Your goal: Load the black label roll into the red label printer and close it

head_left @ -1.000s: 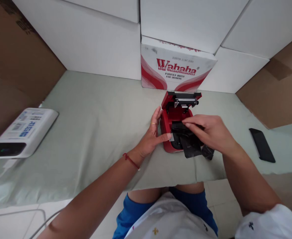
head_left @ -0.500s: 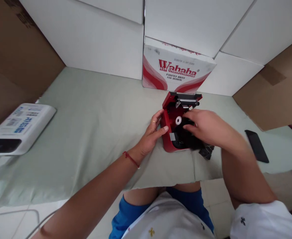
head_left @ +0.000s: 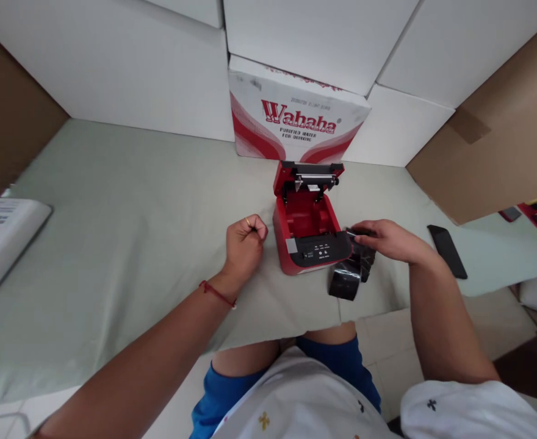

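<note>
A small red printer (head_left: pixel 306 235) with a black front panel sits on the pale green cloth, its lid open and its paper bay empty. My left hand (head_left: pixel 245 242) is closed in a loose fist on the cloth just left of the printer, not touching it; nothing shows in it. My right hand (head_left: pixel 385 239) is to the printer's right, fingers pinched on a black wrapped roll (head_left: pixel 362 256). A second black wrapped piece (head_left: pixel 344 281) lies in front of it near the table edge.
A Wahaha carton (head_left: pixel 296 119) stands right behind the printer among white boxes. A black phone (head_left: pixel 446 250) lies at the right. A white device (head_left: pixel 0 235) sits at the far left. Brown cardboard (head_left: pixel 488 140) flanks the right side.
My right hand has pulled the black wrapped roll out of the printer bay and moved it to the right. My left hand let go of the printer's side and closed into a fist.
</note>
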`<move>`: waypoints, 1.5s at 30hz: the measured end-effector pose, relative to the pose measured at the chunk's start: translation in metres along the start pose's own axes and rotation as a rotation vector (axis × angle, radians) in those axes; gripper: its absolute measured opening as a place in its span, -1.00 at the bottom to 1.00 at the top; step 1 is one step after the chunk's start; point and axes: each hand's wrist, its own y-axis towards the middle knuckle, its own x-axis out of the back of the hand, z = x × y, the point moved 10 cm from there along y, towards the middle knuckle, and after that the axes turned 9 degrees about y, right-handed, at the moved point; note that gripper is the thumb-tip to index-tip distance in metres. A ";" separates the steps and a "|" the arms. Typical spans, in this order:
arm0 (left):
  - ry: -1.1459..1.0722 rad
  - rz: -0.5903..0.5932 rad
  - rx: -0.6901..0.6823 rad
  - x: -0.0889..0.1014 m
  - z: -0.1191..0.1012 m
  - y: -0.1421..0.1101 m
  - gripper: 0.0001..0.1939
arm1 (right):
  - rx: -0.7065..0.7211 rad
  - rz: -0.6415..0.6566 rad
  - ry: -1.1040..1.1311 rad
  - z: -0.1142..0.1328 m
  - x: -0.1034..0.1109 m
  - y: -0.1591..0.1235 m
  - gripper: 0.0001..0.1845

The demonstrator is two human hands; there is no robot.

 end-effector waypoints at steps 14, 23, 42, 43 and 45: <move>0.140 0.157 -0.007 -0.014 -0.017 -0.002 -0.92 | -0.132 -0.162 -0.230 -0.062 0.011 -0.010 -0.55; 0.215 0.020 -0.177 -0.005 -0.031 -0.011 -0.85 | 0.426 0.368 -0.027 0.117 0.039 -0.093 -0.58; 0.696 -0.020 -1.164 -0.040 -0.119 -0.121 -0.40 | 0.219 0.255 -0.614 0.166 -0.055 0.048 -0.72; 0.720 -0.022 -1.161 -0.041 -0.118 -0.121 -0.46 | 0.232 0.262 -0.607 0.167 -0.055 0.046 -0.74; 0.747 -0.025 -1.165 -0.040 -0.117 -0.121 -0.54 | 0.321 0.243 -0.512 0.177 -0.051 0.034 -0.74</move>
